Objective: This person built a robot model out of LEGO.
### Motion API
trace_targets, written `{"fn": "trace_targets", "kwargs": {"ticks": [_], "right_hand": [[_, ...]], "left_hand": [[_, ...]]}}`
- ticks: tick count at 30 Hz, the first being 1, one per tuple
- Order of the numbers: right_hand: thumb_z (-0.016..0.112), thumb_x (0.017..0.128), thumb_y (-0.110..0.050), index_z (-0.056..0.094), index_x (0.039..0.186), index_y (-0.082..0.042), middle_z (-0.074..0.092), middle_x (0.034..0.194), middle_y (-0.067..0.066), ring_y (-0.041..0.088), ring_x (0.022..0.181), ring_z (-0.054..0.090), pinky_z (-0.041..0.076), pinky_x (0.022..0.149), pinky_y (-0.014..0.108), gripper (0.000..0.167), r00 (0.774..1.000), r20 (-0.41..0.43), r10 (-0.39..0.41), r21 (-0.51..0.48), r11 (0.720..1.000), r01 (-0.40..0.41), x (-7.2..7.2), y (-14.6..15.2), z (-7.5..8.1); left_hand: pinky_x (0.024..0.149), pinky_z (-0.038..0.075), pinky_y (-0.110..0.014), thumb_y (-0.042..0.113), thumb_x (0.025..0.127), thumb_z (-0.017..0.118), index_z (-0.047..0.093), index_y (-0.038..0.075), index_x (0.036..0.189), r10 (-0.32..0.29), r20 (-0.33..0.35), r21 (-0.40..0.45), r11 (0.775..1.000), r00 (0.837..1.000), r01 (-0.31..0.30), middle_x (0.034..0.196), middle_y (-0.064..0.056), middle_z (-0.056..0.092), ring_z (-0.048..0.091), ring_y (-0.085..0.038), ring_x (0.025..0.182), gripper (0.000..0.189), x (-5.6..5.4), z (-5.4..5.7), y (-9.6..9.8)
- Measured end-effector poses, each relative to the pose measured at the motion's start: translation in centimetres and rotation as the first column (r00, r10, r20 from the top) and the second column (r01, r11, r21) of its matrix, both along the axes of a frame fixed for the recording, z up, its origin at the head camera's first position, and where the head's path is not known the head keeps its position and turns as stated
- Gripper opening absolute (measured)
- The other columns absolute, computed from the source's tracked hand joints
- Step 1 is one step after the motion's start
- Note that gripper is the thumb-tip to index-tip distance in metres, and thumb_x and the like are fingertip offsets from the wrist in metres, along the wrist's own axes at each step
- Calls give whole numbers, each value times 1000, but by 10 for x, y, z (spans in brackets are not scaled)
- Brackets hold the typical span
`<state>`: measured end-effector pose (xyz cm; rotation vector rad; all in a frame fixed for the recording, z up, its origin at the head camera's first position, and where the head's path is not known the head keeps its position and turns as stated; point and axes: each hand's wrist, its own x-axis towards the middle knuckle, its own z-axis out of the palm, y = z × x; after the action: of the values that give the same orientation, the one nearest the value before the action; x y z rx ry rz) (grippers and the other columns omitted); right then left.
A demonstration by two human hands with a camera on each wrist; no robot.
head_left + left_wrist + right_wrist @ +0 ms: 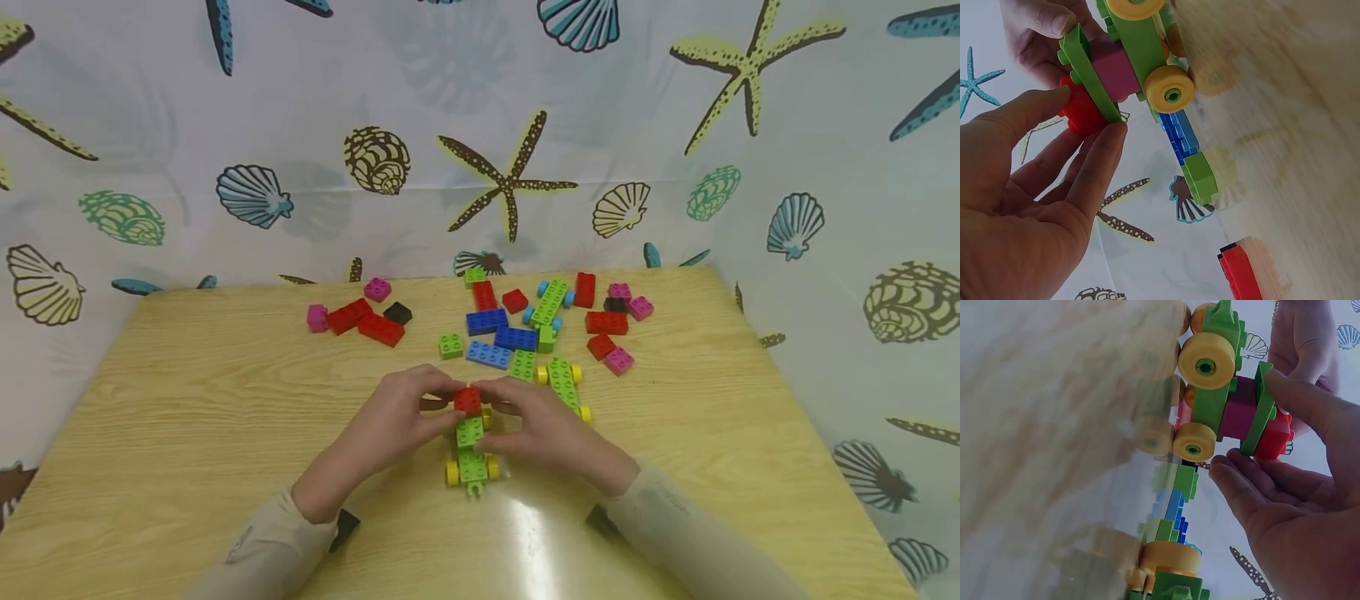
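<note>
A green wheeled base with yellow wheels stands on the table in front of me. On it sits a magenta brick, hidden from above, and over that lies a green plate. At the plate's far end is a red brick. My left hand pinches the red brick, its thumb on the side and a fingertip at the plate's end. From the other side my right hand holds the green plate, thumb at the near end and fingers by the far end.
Behind the hands lie blue bricks, a second green base with yellow wheels and another green base with blue wheels. Red bricks and magenta bricks are scattered at both sides. A patterned cloth hangs behind the table.
</note>
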<state>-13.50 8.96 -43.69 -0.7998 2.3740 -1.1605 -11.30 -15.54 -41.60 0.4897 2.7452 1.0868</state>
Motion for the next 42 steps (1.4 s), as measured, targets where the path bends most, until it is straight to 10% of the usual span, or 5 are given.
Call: {"fn": "trace_targets", "kwargs": {"ticks": [29, 42], "right_hand": [[88, 99, -33, 56, 164, -19, 61, 166, 2, 31, 151, 63, 55, 124, 51, 74, 998, 35, -57, 80, 995, 54, 5, -3, 1], [86, 101, -28, 65, 158, -17, 69, 157, 5, 34, 148, 64, 54, 124, 57, 61, 989, -53, -135, 52, 989, 137, -7, 20, 19]], "left_hand": [[99, 69, -42, 19, 101, 85, 79, 9, 134, 31, 101, 127, 991, 994, -44, 135, -11, 82, 81, -30, 121, 35, 1, -7, -5], [105, 67, -49, 16, 103, 82, 76, 8, 140, 59, 99, 96, 993, 993, -68, 142, -13, 78, 78, -34, 127, 38, -5, -6, -40]]}}
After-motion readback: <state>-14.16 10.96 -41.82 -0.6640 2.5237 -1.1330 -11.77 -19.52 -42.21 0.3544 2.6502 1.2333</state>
